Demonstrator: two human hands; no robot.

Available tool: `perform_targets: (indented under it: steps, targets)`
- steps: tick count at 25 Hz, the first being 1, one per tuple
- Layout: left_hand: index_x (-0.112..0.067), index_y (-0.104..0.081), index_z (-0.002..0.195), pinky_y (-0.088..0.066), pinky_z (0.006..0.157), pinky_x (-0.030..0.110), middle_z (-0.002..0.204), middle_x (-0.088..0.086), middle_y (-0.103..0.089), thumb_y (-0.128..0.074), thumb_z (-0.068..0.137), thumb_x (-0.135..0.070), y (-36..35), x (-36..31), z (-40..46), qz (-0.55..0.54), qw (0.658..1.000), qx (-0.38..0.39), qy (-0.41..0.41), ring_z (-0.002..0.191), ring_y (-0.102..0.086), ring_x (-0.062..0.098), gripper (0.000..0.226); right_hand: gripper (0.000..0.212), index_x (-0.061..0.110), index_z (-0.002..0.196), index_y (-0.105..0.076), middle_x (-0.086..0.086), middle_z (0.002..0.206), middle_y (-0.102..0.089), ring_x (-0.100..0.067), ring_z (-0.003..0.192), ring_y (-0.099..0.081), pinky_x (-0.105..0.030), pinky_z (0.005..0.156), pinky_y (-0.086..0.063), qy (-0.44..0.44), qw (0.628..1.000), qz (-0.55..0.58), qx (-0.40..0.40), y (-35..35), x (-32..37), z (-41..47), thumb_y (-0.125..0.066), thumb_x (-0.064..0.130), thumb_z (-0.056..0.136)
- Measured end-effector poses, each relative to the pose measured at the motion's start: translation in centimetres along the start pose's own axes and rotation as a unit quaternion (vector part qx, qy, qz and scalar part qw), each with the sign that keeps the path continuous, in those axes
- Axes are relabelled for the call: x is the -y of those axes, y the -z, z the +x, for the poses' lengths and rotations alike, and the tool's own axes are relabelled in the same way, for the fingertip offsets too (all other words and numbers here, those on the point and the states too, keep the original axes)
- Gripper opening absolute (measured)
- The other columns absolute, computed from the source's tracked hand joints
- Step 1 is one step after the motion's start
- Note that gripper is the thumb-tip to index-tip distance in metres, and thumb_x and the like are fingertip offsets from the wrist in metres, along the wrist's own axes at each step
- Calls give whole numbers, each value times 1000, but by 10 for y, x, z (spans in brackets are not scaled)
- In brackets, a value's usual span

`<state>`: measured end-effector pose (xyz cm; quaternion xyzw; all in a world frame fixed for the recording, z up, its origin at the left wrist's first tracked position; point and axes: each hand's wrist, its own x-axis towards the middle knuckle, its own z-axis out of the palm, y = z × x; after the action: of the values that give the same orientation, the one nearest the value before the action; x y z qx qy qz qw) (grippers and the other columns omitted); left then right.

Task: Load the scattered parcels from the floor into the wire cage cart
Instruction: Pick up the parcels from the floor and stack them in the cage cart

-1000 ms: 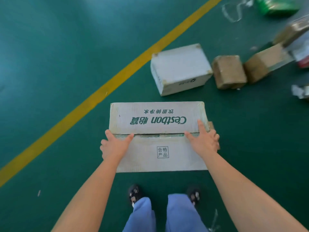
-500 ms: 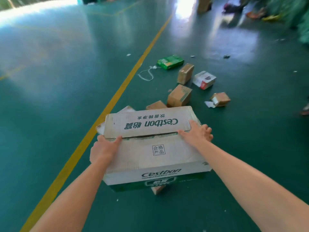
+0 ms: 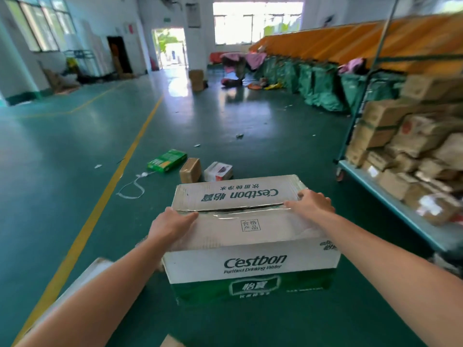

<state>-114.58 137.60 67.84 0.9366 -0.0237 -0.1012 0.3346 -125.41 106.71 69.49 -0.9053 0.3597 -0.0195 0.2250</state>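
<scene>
A large white and green Cestbon water carton is held up off the floor in front of me. My left hand grips its left top edge, thumb lying across the lid. My right hand grips the right top edge the same way. The wire cage cart stands at the right, its blue deck piled with many brown cardboard parcels. On the floor beyond the carton lie a green box, a small brown box and a white box.
A yellow floor line runs diagonally on the left. A white parcel lies by my left forearm. A white strap loop lies on the floor. Green sacks under orange chutes line the far right.
The carton has come up off the floor in both hands. My view has swung up from the floor to the hall, bringing the loaded cart into sight on the right.
</scene>
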Motion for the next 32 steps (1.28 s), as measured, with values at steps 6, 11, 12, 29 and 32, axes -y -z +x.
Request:
perform_targets:
  steps: [6, 11, 12, 29, 32]
  targets:
    - [-9, -63, 106, -47, 75, 30, 100, 6, -68, -59, 81, -64, -55, -164, 126, 69, 988, 41, -135, 91, -64, 26, 61, 44, 22, 106, -57, -3, 111, -61, -25, 99, -57, -31, 81, -48, -76, 993, 21, -83, 84, -46, 102, -58, 60, 83]
    - [-9, -45, 127, -44, 82, 32, 122, 10, -61, -54, 83, -63, -111, -320, 181, 104, 967, 50, -228, 110, -58, 30, 70, 44, 22, 106, -57, -6, 113, -62, -28, 102, -58, -31, 80, -46, -161, 972, 22, -168, 156, -100, 165, -58, 59, 82]
    - [-10, -45, 126, -45, 82, 32, 122, 9, -60, -54, 83, -63, -127, -352, 189, 107, 961, 55, -249, 109, -58, 29, 69, 44, 21, 108, -58, -5, 113, -62, -27, 103, -59, -30, 77, -45, -175, 968, 18, -180, 171, -116, 177, -59, 58, 83]
    - [-25, -46, 128, -49, 88, 34, 120, 6, -61, -46, 86, -60, -408, -777, 234, 151, 890, 119, -413, 108, -57, 28, 55, 44, 21, 113, -57, -4, 110, -62, -25, 101, -59, -31, 76, -49, -298, 915, 21, -272, 385, -409, 421, -54, 56, 86]
    - [-22, -47, 128, -49, 88, 33, 119, 5, -61, -46, 88, -58, -462, -842, 261, 150, 878, 136, -433, 106, -58, 26, 54, 44, 17, 111, -58, -4, 104, -64, -23, 93, -61, -28, 59, -42, -304, 912, 15, -275, 413, -448, 478, -53, 54, 88]
